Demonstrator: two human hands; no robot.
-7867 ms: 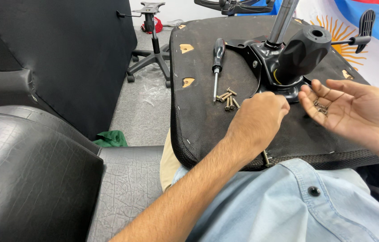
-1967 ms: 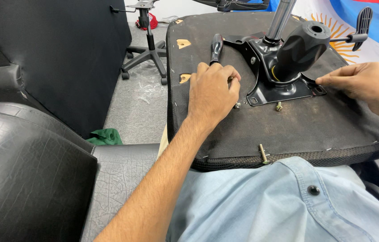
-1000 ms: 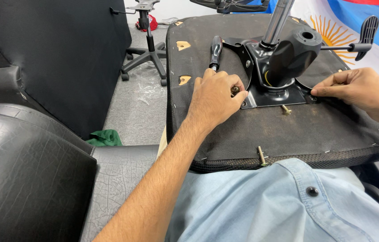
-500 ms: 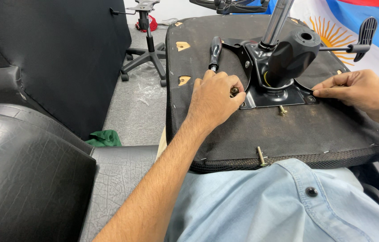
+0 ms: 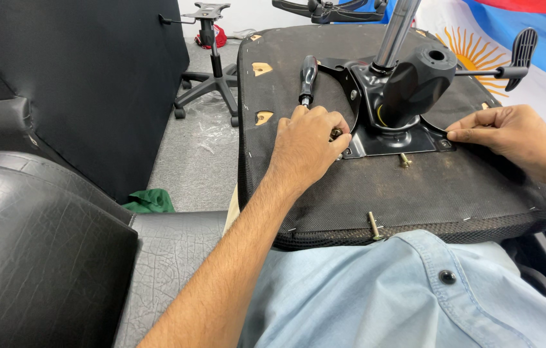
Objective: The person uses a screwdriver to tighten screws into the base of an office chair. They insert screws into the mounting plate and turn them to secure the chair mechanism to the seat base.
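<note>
Your left hand (image 5: 307,143) pinches a screw (image 5: 336,134) at the black mounting plate (image 5: 389,140); your right hand (image 5: 511,132), fingers together, presses the plate's far corner.

Upturned office-chair seat base (image 5: 415,193) covered in matt, rough dark fabric, with bare pale wood showing through small cut-outs. Black painted metal tilt mechanism plate (image 5: 389,138), semi-gloss, carrying a smooth black moulded plastic housing (image 5: 418,80) and a polished chrome gas-lift column (image 5: 394,32). Brass-coloured metal bolts (image 5: 373,225), threaded. Screwdriver with glossy black plastic handle (image 5: 308,74). Black faux-leather cushion (image 5: 40,251), crackled, faintly shiny. Light-blue denim shirt (image 5: 415,296), matt weave.
</note>
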